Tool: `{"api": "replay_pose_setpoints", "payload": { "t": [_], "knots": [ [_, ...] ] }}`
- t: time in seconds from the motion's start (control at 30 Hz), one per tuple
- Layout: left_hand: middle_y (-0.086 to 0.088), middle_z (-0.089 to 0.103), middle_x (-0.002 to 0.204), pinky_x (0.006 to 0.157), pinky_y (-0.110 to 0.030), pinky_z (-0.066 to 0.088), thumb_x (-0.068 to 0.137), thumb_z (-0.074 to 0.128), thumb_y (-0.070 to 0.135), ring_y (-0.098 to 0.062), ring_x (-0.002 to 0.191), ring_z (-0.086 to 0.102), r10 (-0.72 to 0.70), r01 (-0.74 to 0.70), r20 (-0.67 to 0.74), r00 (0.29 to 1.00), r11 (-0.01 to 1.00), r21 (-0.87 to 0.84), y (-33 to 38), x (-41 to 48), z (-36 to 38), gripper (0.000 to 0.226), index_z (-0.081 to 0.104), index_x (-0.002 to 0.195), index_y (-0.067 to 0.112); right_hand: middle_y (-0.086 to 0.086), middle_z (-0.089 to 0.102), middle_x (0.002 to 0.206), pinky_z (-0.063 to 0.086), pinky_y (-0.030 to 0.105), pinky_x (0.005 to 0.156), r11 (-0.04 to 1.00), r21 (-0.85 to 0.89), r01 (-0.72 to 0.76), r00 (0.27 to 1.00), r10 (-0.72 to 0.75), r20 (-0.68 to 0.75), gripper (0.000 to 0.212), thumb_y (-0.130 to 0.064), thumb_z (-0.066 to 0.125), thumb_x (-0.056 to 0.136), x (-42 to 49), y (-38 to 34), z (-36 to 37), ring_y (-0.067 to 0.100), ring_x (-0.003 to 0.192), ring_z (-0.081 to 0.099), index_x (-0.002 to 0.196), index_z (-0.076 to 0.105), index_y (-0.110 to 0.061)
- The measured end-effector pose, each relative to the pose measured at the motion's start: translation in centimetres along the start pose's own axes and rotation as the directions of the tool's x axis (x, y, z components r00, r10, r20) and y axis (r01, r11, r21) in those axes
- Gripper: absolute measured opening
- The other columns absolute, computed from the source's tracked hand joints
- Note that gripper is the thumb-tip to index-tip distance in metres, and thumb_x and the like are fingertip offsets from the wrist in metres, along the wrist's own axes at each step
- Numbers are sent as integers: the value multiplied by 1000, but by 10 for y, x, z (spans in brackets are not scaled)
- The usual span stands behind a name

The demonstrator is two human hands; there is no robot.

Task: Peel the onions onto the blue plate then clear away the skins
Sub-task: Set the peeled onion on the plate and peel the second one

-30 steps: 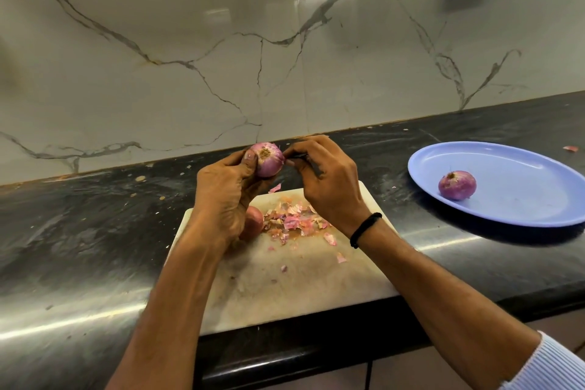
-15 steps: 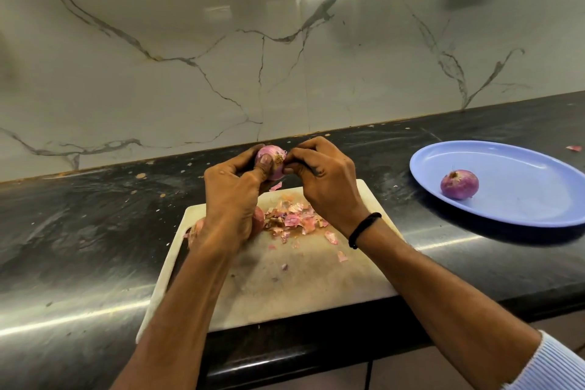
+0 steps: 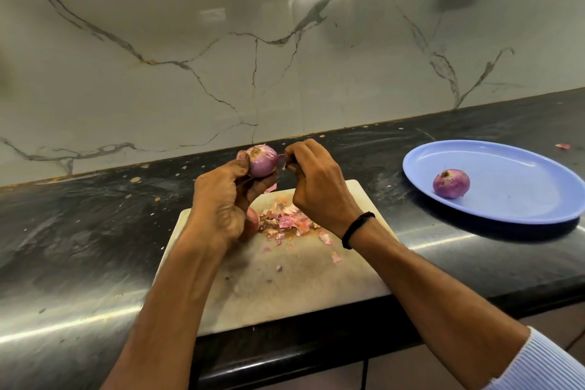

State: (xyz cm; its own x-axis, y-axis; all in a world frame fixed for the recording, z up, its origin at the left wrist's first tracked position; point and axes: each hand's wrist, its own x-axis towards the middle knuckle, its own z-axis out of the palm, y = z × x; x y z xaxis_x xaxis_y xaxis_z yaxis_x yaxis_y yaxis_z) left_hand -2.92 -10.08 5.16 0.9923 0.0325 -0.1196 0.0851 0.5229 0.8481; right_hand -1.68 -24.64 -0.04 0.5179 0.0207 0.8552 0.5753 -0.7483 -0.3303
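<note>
Black countertop [image 3: 79,231], front edge: cutting board [image 3: 300,288]. Left hand [image 3: 218,209] grips red onion [image 3: 262,161] over its far edge; right hand [image 3: 319,190] pinches barely discernible skin strip [image 3: 282,165]. Second onion [image 3: 252,220] mostly hidden behind left hand; blue plate [image 3: 522,174] cropped right

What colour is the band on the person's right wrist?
Black. The wristband shows clearly in the head view, the only view given.

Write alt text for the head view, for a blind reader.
A left hand holds a purple onion over a pale cutting board while the right hand pinches a skin strip from it. Loose skins litter the board; a second onion sits on a blue plate at right.
</note>
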Motion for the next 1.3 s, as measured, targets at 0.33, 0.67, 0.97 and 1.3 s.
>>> {"api": "replay_pose_setpoints", "payload": {
  "t": [0.33, 0.67, 0.97, 1.3],
  "knots": [
    [-18, 73, 99, 72, -36, 63, 90, 67, 25, -27, 79, 76, -33, 34, -18, 999, 996, 86, 2, -4, 0, 27, 66, 106, 3, 9, 58, 129, 51, 24, 99, 968, 198, -151, 987, 138, 81, 55, 6, 62, 80, 6, 0, -12, 15, 115, 56, 134, 56, -7],
    [-9, 73, 88, 72, -27, 55, 86, 57, 58, -20, 84, 69, 272, -241, 23, 962, 807, 539, -3, 1, -11, 45, 72, 87, 15, 8, 57, 128, 49, 20, 98, 937, 253, -241, 913, 131, 386, 74, -1, 73, 85, 4, -4, -12, 16, 110, 60, 149, 41, -19],
    [9, 76, 81, 70, -16, 56, 84, 69, 38, -4, 83, 72, 339, -381, 175, 924, 789, 482, -3, -1, -11, 19, 75, 95, 23, 8, 49, 135, 56, 29, 93, 883, 364, -297, 925, 172, 337, 79, -8, 81, 80, 6, -4, -11, 20, 107, 64, 147, 40, -17],
    [2, 76, 96, 81, -36, 62, 77, 77, 29, -14, 87, 75, 362, -474, 307, 880, 655, 589, -6, -2, -12, 42, 72, 116, 13, 11, 58, 130, 47, 13, 97, 977, 168, -128, 980, 98, 175, 64, -18, 83, 80, 4, 1, -6, 20, 118, 57, 137, 55, -10]
  ]
}}
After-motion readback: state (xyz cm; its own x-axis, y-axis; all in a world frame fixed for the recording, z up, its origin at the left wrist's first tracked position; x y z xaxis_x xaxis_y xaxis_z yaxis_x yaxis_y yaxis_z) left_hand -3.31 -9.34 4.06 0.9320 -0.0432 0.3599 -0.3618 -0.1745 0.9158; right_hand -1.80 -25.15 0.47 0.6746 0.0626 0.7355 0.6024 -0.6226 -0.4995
